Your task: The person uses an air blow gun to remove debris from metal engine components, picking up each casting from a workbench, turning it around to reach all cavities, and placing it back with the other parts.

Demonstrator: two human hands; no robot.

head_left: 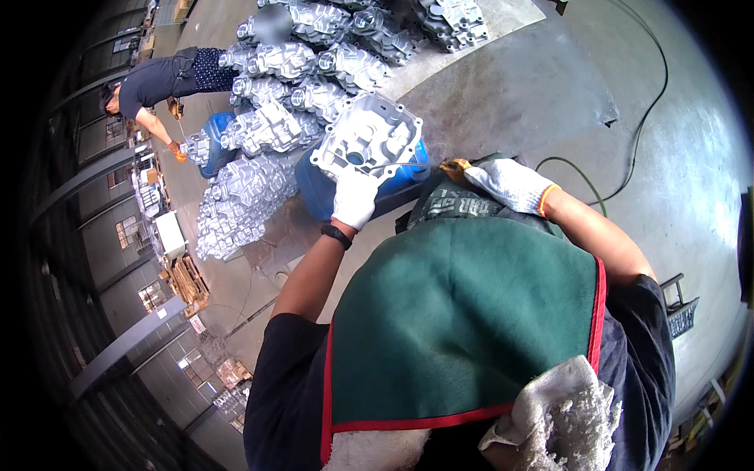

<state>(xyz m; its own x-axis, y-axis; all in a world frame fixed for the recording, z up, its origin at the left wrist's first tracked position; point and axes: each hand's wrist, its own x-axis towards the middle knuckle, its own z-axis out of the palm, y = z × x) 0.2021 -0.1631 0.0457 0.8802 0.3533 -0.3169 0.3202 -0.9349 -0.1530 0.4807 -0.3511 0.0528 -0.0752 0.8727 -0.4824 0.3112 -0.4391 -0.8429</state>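
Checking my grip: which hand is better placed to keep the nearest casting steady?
Probably your left hand: it touches the casting; your right hand sits farther away, holding a thin rod.

The left forearm [310, 271] is stretching forward and slightly inward, its white-gloved left hand [355, 200] pointing away from the body, the fingertips hidden. The right arm is bending at the elbow, its forearm [601, 231] angling inward, and the gloved right hand [506, 182] is curling its fingers into a closed grip.
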